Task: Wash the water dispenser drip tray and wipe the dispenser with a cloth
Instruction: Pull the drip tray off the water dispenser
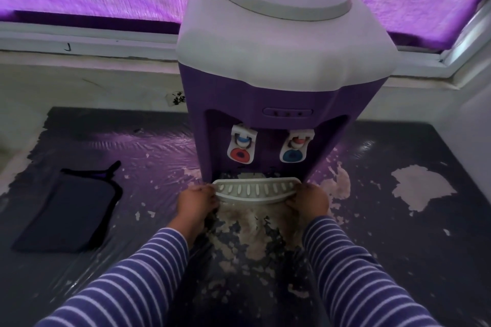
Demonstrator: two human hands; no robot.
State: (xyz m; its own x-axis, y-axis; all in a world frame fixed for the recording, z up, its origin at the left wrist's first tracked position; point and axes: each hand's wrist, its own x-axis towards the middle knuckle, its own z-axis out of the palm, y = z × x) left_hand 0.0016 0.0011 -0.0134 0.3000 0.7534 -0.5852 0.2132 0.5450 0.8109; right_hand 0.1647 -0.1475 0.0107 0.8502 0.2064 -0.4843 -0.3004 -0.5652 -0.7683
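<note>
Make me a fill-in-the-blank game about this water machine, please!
1. The left hand and right hand grip the ends of the drip tray; as a number, that makes ____ hands.
2. The water dispenser has a white top and a ____ body.
3. A dark fabric item lies on the ____ side of the water dispenser.
Missing words: two; purple; left.

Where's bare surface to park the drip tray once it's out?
Widest free patch: counter right of the dispenser, up to the right wall. Narrower strip between the dark cloth and the left hand. Crowded straight in front, where it and the right hand grip the drip tray.
</note>
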